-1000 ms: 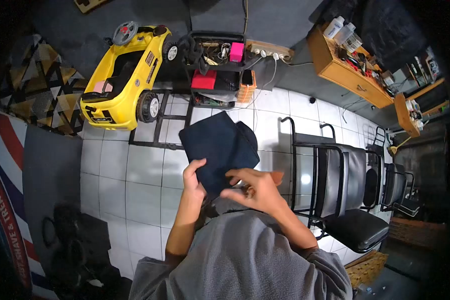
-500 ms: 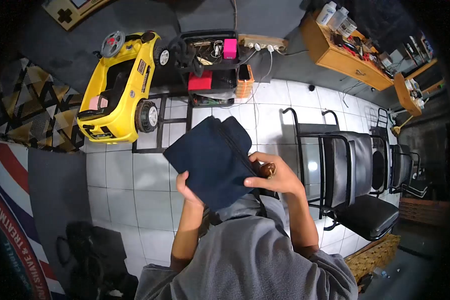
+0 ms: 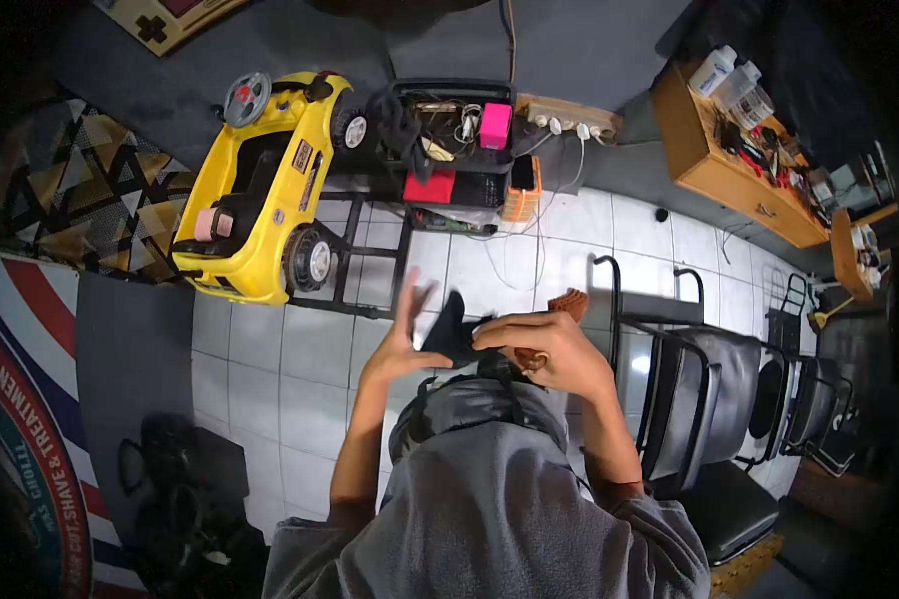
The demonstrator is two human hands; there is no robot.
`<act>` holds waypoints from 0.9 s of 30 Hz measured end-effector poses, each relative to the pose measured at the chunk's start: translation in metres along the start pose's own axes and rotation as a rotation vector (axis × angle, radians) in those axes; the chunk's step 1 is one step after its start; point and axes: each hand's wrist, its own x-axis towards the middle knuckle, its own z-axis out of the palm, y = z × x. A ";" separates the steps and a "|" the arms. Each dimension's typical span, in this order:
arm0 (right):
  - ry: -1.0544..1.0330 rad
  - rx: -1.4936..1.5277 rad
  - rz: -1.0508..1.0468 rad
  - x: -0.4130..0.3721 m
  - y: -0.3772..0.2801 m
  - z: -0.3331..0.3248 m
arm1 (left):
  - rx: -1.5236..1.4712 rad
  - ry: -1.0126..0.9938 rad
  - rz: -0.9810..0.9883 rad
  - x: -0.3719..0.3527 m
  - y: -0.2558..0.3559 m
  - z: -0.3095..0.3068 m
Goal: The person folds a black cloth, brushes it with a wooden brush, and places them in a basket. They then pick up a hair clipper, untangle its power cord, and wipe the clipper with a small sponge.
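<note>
A dark blue cloth (image 3: pixel 453 334) hangs in front of my lap, showing as a narrow, pointed shape. My right hand (image 3: pixel 561 351) is closed with its fingertips at the cloth's right side. Under its fingers shows a glossy brown rounded object (image 3: pixel 531 360), and a ridged brown piece (image 3: pixel 569 302) sticks out past the knuckles; I cannot tell what they belong to. To the left of the cloth, my left hand (image 3: pixel 402 339) is open, fingers spread and pointing up, with its thumb stretched toward the cloth's lower edge.
A yellow toy car (image 3: pixel 260 190) stands on a black metal frame (image 3: pixel 345 255) at the left. Beyond my hands is a black shelf cart (image 3: pixel 459 185) holding cables and boxes. Black padded chairs (image 3: pixel 709 399) line the right, below a wooden drawer unit (image 3: pixel 729 170).
The cloth, spread broad between both hands before, now shows narrow beside my right hand. My left hand has let go and opened. The view has shifted, moving the room down and right.
</note>
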 end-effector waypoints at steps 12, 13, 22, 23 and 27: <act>0.043 0.163 -0.070 0.005 0.049 -0.112 | -0.391 -0.170 -0.314 0.127 0.038 0.047; 0.083 0.138 -0.008 0.005 0.050 -0.114 | -0.478 -0.116 -0.185 0.133 0.038 0.049; 0.528 -0.005 0.456 0.024 0.028 -0.107 | 0.075 0.407 0.135 0.152 0.075 0.018; 0.541 -0.028 0.498 0.026 0.023 -0.106 | 0.164 0.389 0.238 0.153 0.074 0.013; 0.563 -0.069 0.378 0.030 0.029 -0.103 | 0.594 0.229 0.487 0.164 0.106 -0.010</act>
